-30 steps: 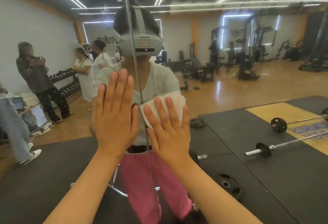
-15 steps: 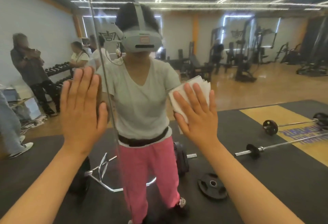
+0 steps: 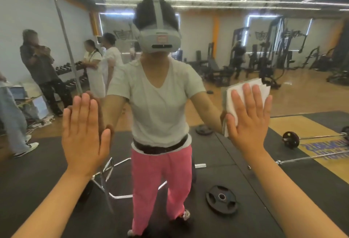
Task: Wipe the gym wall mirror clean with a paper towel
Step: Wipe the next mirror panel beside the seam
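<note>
Head view. Wall mirror (image 3: 207, 30): glass with a vertical seam (image 3: 63, 30) at upper left; reflects ceiling light strips, wood floor, black mats (image 3: 222, 173), weight plate (image 3: 221, 199), barbell (image 3: 290, 139). Left grip (image 3: 85, 136), left of centre: released, flat on glass. Right grip (image 3: 247, 124), right of centre: fingers straight, pressing paper towel (image 3: 228, 102) to glass. Blue lettering (image 3: 324, 151) on yellow platform, lower right: reversed, unreadable

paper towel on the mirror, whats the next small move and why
Probably slide the right hand and its folded paper towel straight down the mirror, palm flat. The towel is pressed to the glass under the flat hand, much glass lies below it, and the left hand lies flat on the glass, clear of that path.
</note>
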